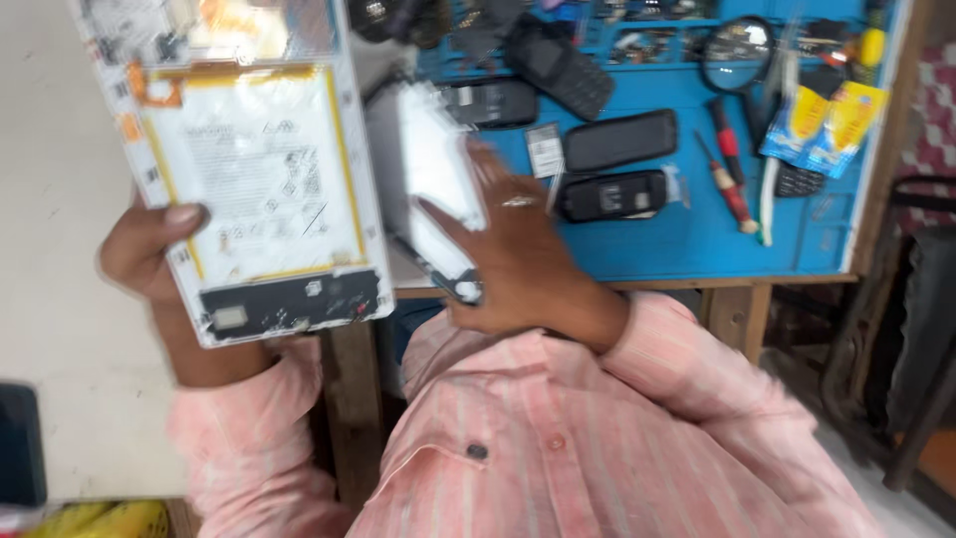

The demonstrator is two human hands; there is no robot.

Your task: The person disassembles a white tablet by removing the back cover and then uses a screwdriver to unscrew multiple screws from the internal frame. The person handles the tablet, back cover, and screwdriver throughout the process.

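Observation:
My left hand (pixel 149 254) grips an opened tablet body (pixel 249 169) by its lower left edge, thumb on the white battery with a yellow border. The tablet is held upright, its inside facing me. My right hand (pixel 518 249) holds a blurred white panel with a dark frame (pixel 438 189), tilted, just right of the tablet. A ring shows on a finger of that hand. Both sleeves are pink and striped.
A blue work mat (pixel 687 239) on a wooden table carries several black phones (pixel 619 139), a red-handled screwdriver (pixel 732 184), a magnifying glass (pixel 739 55) and yellow packets (pixel 827 125). A white surface (pixel 60 329) lies at left. A dark stool (pixel 921 329) stands at right.

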